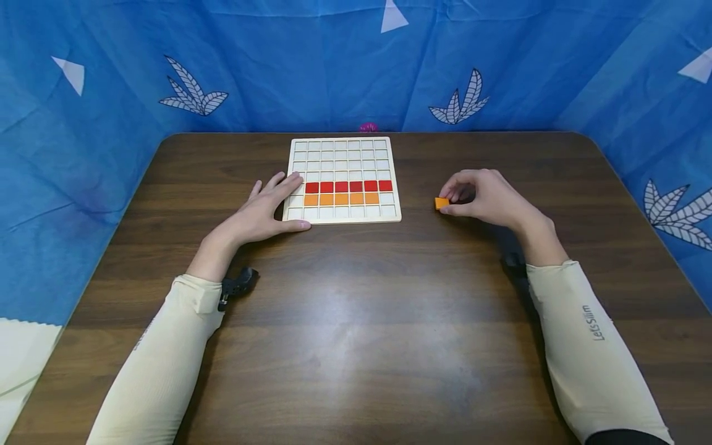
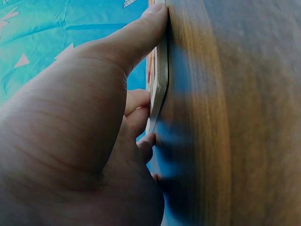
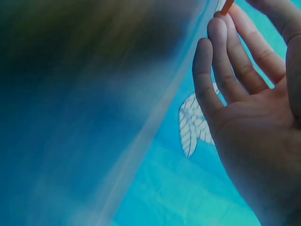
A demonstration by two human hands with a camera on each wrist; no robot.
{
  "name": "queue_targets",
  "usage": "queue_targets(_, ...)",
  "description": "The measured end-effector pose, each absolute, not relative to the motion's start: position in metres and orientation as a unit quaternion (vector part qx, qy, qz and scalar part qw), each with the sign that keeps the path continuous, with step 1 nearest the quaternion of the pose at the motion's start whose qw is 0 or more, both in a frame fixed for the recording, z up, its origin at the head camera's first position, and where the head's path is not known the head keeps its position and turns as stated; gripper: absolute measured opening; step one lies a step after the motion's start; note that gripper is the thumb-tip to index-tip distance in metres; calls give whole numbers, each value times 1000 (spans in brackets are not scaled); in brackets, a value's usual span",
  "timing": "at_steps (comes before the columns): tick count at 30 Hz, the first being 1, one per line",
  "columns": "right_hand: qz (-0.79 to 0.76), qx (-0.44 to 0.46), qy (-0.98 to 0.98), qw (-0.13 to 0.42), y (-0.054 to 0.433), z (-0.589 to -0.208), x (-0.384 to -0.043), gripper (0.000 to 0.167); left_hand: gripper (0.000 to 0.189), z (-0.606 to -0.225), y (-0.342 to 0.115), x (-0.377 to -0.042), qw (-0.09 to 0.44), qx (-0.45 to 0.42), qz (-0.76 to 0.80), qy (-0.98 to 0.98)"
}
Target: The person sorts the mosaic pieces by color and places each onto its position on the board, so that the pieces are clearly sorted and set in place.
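A pale wooden grid board lies flat toward the back of the table. One row holds several red tiles; directly in front of it runs a row of several orange tiles. My left hand rests on the board's left side, fingers spread over the edge and thumb at the front left corner, as the left wrist view also shows. Right of the board, my right hand pinches a square orange tile between thumb and fingertips, low over the table. In the right wrist view only a sliver of that tile shows.
The brown wooden table has rounded far corners. Blue cloth with leaf prints hangs behind it and at both sides. A black wrist mount sticks out from the left sleeve. White cloth hangs at the lower left.
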State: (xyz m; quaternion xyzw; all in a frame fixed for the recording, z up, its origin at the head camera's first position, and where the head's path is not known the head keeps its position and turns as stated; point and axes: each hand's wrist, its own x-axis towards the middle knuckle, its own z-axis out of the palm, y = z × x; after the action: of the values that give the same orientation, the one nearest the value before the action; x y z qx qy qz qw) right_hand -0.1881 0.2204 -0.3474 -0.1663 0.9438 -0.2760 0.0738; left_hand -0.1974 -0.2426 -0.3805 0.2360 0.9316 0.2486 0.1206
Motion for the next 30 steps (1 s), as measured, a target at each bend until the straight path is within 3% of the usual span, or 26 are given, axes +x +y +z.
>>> queue_targets(14, -301, -183, 935, 48, 162, -354, -212, 23, 102, -382, -241, -197, 125, 236, 246, 932)
queue_targets(30, -294, -177, 937, 58, 121, -350, -211, 29, 102, -381, -243, -197, 119, 232, 243, 934)
